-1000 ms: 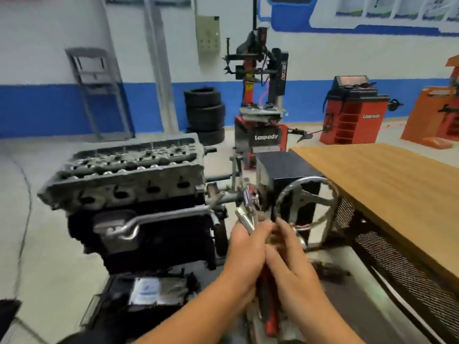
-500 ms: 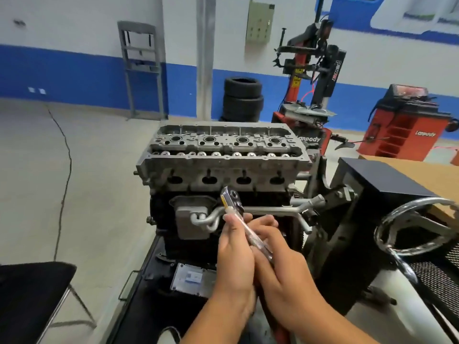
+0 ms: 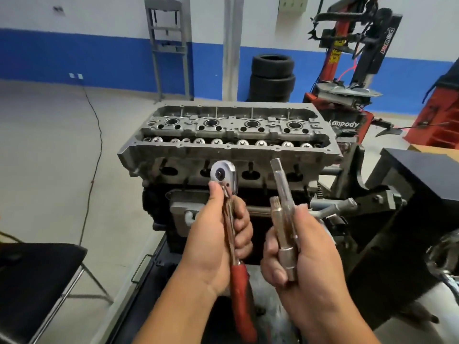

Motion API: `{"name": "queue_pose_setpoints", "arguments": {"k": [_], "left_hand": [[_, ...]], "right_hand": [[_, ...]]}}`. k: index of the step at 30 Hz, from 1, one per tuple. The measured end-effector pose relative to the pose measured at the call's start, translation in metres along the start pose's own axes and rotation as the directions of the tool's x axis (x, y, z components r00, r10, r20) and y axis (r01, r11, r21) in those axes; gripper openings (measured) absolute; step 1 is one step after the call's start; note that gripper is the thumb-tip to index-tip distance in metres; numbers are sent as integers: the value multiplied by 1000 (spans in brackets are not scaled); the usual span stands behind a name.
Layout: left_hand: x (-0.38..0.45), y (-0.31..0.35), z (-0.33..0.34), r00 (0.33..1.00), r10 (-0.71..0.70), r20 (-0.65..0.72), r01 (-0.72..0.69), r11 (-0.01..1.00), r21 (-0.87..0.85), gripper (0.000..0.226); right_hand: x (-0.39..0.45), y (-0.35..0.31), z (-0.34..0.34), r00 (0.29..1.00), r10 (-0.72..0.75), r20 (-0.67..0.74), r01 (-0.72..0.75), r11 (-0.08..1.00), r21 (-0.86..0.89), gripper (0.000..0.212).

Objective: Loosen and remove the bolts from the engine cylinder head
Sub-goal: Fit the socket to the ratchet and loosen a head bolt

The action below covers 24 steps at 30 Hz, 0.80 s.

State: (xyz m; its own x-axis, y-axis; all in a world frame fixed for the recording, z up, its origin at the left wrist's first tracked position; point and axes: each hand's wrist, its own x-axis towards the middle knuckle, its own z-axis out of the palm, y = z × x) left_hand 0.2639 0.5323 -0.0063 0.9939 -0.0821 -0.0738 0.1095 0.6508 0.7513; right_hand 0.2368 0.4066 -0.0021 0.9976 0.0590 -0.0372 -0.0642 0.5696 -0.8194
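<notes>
The engine (image 3: 238, 194) sits on a stand straight ahead of the person, its cylinder head (image 3: 231, 142) uppermost and open to the camera, which puts the bolt wells within reach from above; the bolts themselves are hard to pick out among the round bores and shiny valve gear, so I cannot tell how many remain in place. In front of the block both hands are raised, apart from each other, and neither touches the engine. The left hand (image 3: 218, 242) is curled round the ratchet wrench (image 3: 229, 219), gripping the metal shank above its red handle with the thumb up near the round head, a hold that looks meant for presenting the drive square. The right hand (image 3: 305, 254) wraps two slim pieces, an extension bar (image 3: 283, 194) standing upright and a shorter bit socket (image 3: 278, 224) beside it, probably to be joined to the ratchet before any loosening begins. The handle's lower end runs behind the left wrist, the pieces' lower ends hide in the palm, and the bit's tip profile is too small to read.
</notes>
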Motion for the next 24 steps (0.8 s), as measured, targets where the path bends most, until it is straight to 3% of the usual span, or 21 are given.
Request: {"name": "queue_pose_setpoints", "arguments": {"k": [3, 6, 10, 16, 21, 24], "left_hand": [[-2, -1, -9, 993, -53, 108, 45, 996, 73, 61], [-11, -8, -4, 974, -104, 200, 94, 994, 63, 60], [-23, -20, 7, 942, -161, 295, 181, 983, -42, 62], [-35, -30, 16, 892, -156, 424, 282, 925, -253, 48], [-40, -40, 23, 912, -134, 389, 244, 937, -249, 54], [-37, -38, 28, 941, -102, 322, 177, 961, -212, 60]], "right_hand": [[2, -11, -4, 981, 104, 162, -135, 971, 195, 47], [5, -21, -7, 971, 77, 225, -129, 965, 226, 47], [7, -26, -11, 987, 4, 158, -42, 970, 240, 43], [11, -28, -17, 991, -132, -20, 126, 876, 466, 21], [17, -28, -16, 988, -150, -29, 143, 844, 517, 12], [15, -24, -14, 990, -140, 7, 121, 876, 468, 22]]}}
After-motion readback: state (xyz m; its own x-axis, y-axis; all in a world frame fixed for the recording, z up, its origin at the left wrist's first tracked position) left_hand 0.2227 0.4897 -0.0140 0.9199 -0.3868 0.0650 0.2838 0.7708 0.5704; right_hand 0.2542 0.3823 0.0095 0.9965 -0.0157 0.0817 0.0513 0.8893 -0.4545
